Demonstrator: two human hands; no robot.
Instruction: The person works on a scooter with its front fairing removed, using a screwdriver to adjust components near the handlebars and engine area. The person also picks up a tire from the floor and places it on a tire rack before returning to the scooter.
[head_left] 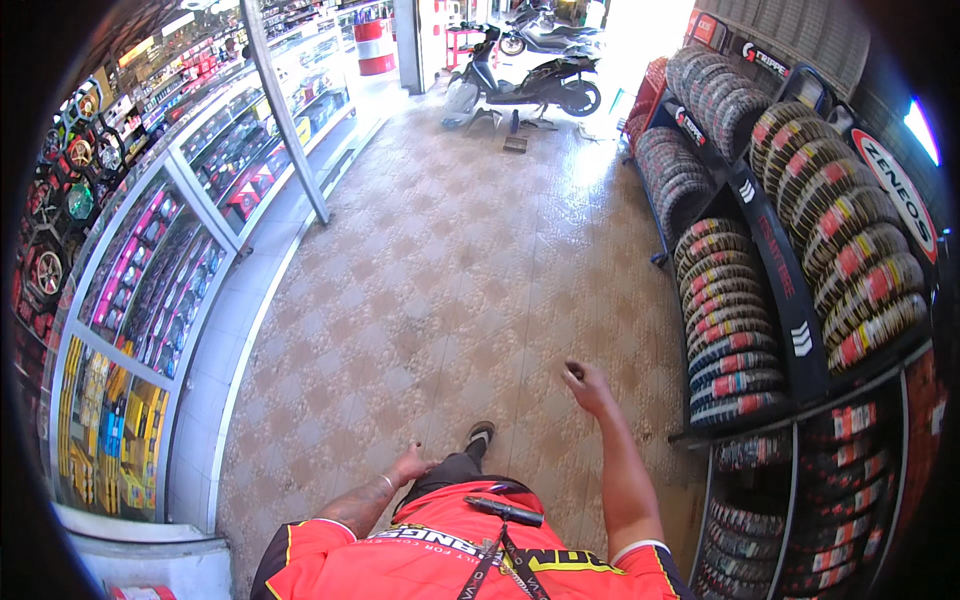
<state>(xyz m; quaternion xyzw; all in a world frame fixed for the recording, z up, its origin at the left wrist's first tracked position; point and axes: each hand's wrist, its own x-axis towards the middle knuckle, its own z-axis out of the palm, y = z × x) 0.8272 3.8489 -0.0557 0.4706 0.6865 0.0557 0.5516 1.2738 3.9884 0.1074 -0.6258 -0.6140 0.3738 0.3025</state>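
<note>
My left hand (410, 462) hangs low beside my dark trousers, its fingers loosely apart with nothing visible in them. My right hand (585, 385) is out in front at my right side over the tiled floor, fingers curled; whether the dark spot among them is an object or shadow I cannot tell. I wear a red shirt with a lanyard, and a black cylindrical item (503, 511) lies against my front. One dark shoe (479, 438) shows ahead of me on the patterned tiles (450, 300).
Glass display cabinets (150, 290) stocked with packaged parts line the left, along with wheel rims (48, 272). Racks of tyres (725, 310) run along the right. A black scooter (525, 82) stands across the far end, another scooter (545, 38) behind it, near a red-and-white drum (374, 45).
</note>
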